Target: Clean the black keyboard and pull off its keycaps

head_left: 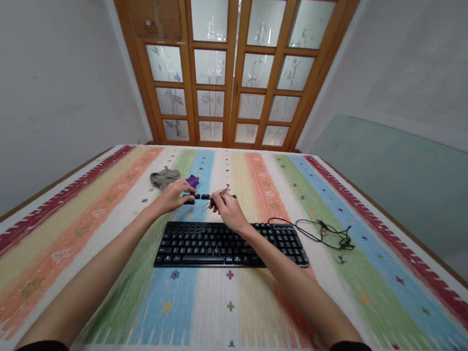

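Note:
A black keyboard [227,244] lies on the striped tablecloth [89,222] in front of me. Beyond its far edge sits a short row of loose black keycaps [202,197]. My left hand [175,194] reaches over that row, its fingertips pinching a keycap at the row's left end. My right hand [226,207] is closed around a thin wire tool [220,194] that points toward the keycaps. Both forearms stretch across the keyboard's sides.
A grey cloth [163,177] and a small purple object [192,181] lie behind my left hand. The keyboard's black cable [323,234] coils to the right. Wooden glass-paned doors [237,60] stand beyond the table's far edge.

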Demonstrator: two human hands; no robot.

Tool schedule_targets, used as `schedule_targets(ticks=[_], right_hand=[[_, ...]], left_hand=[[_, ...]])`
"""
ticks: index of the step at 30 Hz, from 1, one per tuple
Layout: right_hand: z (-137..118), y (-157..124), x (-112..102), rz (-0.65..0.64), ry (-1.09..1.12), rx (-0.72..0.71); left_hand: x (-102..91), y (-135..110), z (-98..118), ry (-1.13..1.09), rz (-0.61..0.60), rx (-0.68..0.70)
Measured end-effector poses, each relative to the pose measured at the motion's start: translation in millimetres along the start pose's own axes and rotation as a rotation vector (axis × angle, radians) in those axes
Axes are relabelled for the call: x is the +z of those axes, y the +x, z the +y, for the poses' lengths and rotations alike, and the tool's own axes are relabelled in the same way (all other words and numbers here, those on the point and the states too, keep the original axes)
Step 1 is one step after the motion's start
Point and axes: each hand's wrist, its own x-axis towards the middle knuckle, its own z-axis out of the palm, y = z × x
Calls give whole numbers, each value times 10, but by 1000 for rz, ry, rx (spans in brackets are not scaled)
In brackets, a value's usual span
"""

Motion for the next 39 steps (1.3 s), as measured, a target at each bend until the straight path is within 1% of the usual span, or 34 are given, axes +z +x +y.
schedule_targets(ticks=[4,8,10,14,23,26,28,32,34,36,39], right_hand=[[-21,-55,-49,-49,-49,7],[-27,-79,-67,-66,-47,-5],[-26,-86,-67,-72,-45,-13],[-33,-95,-61,-76,-56,-21],[-26,-110,-44,-87,-63,-26],[-19,-114,-42,-93,-59,-17],[-18,-117,-44,-94,-56,-8],[-12,-122,-60,-100,-55,7],[-7,-123,-71,-109,-55,8],[-5,-126,-79,-128,-64,-1],[-14,-139,-78,-168,-115,-26]], left_hand=[[287,-64,-149,69,-78,20],[438,-82,-219,143,-129,27],[470,-75,-224,178,-133,31],[491,-53,-204,221,-105,34],[513,-55,-190,222,-100,-17],[483,-72,-184,201,-88,-26],[421,-107,-196,182,-55,-34],[212,-264,-300,173,31,-95],[110,-370,-376,178,45,-147],[40,-470,-444,172,27,-200],[8,-574,-499,148,-28,-266]])
